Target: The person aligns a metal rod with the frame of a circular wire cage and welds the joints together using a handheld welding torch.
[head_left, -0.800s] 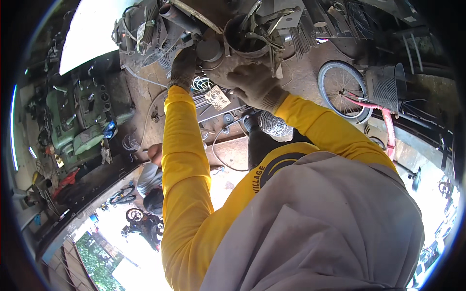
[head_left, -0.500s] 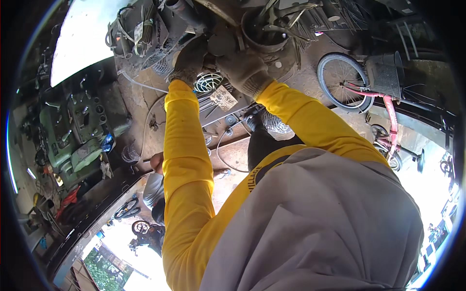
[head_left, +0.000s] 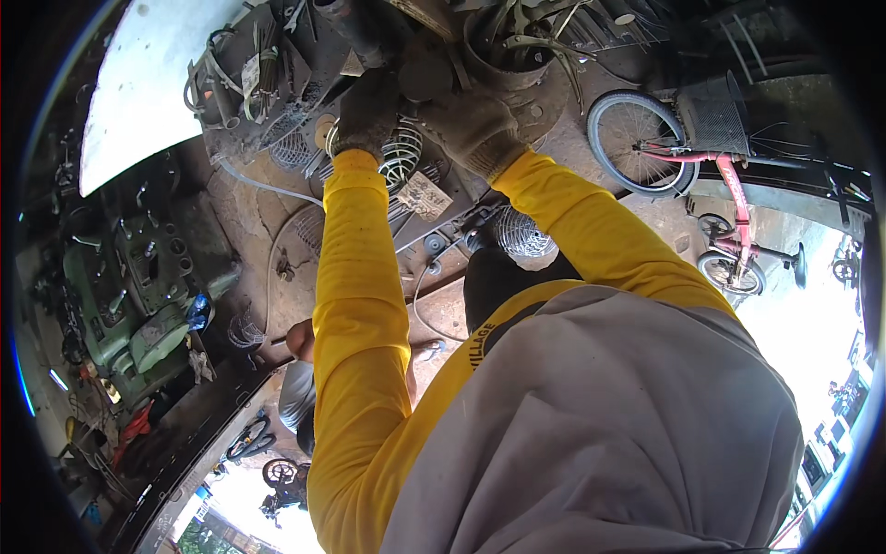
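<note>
At eleven o'clock the worker's gloved left hand (head_left: pixel 367 113) is sitting just beside some wire rings (head_left: pixel 402 155), while the gloved right hand (head_left: pixel 475 131) is slanting in at twelve. A dark round block (head_left: pixel 425 72) is resting between and just beyond them; in that shadow I can't tell whether either hand's fingers are spreading or pinching anything. Tools (head_left: pixel 540 42) are poking from a metal pot (head_left: pixel 491 76) at half past twelve, and a pink bicycle (head_left: pixel 734 196) is showing toward three.

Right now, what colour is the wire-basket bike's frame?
Pinkish-red tubular frame, best in head view.
</note>
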`<state>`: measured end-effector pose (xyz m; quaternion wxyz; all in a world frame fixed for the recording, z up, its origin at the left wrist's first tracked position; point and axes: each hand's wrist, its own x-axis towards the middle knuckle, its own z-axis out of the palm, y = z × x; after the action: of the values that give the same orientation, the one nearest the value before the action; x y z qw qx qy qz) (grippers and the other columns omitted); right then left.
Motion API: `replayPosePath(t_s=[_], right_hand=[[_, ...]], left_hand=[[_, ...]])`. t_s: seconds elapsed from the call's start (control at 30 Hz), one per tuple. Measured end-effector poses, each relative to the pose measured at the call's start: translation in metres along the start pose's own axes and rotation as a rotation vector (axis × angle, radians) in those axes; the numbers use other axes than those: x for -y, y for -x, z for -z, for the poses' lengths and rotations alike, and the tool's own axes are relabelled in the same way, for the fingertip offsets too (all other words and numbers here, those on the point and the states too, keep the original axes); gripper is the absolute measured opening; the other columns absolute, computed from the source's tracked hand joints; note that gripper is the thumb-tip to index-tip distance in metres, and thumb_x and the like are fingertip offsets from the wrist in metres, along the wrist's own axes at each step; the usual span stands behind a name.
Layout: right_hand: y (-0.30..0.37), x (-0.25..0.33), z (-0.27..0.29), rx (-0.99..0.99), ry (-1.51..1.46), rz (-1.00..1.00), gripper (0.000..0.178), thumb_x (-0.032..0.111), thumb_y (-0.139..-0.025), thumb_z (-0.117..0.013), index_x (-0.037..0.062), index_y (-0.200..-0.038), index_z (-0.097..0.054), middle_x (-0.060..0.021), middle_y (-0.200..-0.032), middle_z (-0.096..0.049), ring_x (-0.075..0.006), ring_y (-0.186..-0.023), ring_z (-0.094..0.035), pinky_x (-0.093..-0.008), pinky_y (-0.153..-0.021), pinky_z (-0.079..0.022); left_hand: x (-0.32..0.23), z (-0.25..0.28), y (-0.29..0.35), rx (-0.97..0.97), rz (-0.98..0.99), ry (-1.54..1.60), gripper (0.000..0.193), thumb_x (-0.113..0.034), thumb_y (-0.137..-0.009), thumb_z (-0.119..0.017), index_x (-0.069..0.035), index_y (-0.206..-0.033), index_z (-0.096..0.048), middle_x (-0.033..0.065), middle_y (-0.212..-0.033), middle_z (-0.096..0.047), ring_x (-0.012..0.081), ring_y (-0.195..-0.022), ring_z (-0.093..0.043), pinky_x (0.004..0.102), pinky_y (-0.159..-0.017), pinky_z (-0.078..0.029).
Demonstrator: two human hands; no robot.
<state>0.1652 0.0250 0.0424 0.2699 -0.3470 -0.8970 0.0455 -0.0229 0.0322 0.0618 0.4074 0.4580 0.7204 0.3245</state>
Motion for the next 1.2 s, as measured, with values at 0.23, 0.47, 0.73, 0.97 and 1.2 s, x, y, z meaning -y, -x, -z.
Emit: replayPosePath(t_s=[0.23, 0.47, 0.73, 0.97, 1.2], right_hand=[[-0.004, 0.004, 0.007, 0.135, -0.029, -0.073, 0.019, 0.035, -0.092, -0.062, 0.02, -0.1, -0.072, -0.0029, -0.097, -0.07, -0.0285, -0.085, -0.069, -0.0431, -0.077, -0.055], [0.0, -0.011, -0.011, 0.074, -0.042, 0.062, 0.019, 0.033, -0.092, -0.063, 0.0148, -0.094, -0.071, -0.007, -0.093, -0.07, -0.028, -0.079, -0.07, -0.0425, -0.072, -0.055], [-0.004, -0.017, 0.002, 0.16, -0.03, 0.136, 0.021, 0.033, -0.092, -0.062, 0.015, -0.098, -0.07, -0.0072, -0.093, -0.068, -0.0277, -0.079, -0.07, -0.0418, -0.071, -0.056], [-0.013, 0.006, 0.028, 0.204, -0.014, 0.078, 0.018, 0.027, -0.092, -0.063, 0.0131, -0.101, -0.07, -0.0094, -0.092, -0.068, -0.0268, -0.081, -0.07, -0.0403, -0.072, -0.056], [0.033, 0.026, 0.066, -0.057, -1.345, -0.818, 0.016, 0.013, -0.095, -0.062, 0.0039, -0.108, -0.065, -0.009, -0.09, -0.069, -0.0194, -0.076, -0.068, -0.0308, -0.069, -0.056]], left_hand=[[0.058, -0.005, -0.018, -0.267, -0.945, -0.922, 0.028, -0.014, -0.086, -0.064, -0.004, -0.112, -0.063, 0.0124, -0.094, -0.065, 0.0306, -0.087, -0.064, 0.0409, -0.077, -0.053], [0.057, -0.023, -0.014, -0.313, -0.614, -0.562, 0.028, -0.028, -0.092, -0.059, -0.003, -0.105, -0.06, 0.0222, -0.105, -0.064, 0.0406, -0.098, -0.064, 0.0478, -0.082, -0.052], [0.065, -0.036, 0.0, -0.383, -0.675, -0.521, 0.023, -0.016, -0.089, -0.061, -0.005, -0.109, -0.06, 0.0166, -0.106, -0.059, 0.0374, -0.098, -0.06, 0.0457, -0.083, -0.052], [0.024, -0.01, 0.014, -0.524, -1.064, -0.817, 0.024, -0.023, -0.097, -0.059, -0.008, -0.115, -0.059, 0.0109, -0.098, -0.065, 0.0269, -0.079, -0.065, 0.0321, -0.068, -0.055], [-0.002, -0.027, 0.12, -0.37, -0.017, 0.501, 0.056, -0.05, -0.104, -0.044, -0.003, -0.135, -0.047, 0.01, -0.106, -0.07, 0.0106, -0.063, -0.059, 0.0265, -0.051, -0.051]])
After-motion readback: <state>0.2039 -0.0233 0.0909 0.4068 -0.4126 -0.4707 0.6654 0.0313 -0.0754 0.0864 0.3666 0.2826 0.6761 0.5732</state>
